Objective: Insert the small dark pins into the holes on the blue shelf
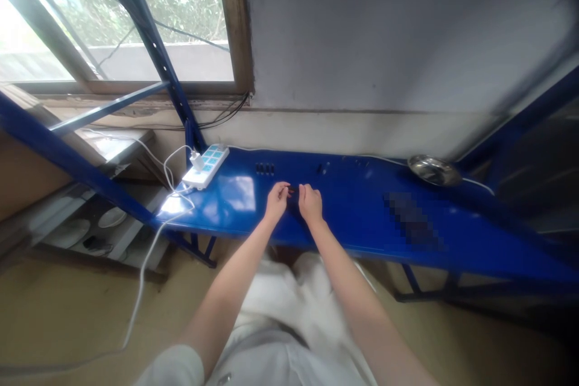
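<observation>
Close together over the blue table (348, 217), my two hands meet at a small dark piece (293, 189), too small to name. My left hand (276, 201) is closed, thumb and fingers pinching at its left side. From the other side, my right hand (310, 202) is closed too, its fingers curled against the piece and partly hiding it. Beyond my left hand stands a short row of several small dark items with pale ends (265, 169). A small dark item (319, 167) and a clear bit lie behind my right hand.
A white power strip (205, 167) with a plugged-in cable is at the table's left end. A shiny metal dish (434, 170) sits at the back right, near a pixelated dark patch (412, 220). Blue metal posts (158, 60) rise at the left, before a window.
</observation>
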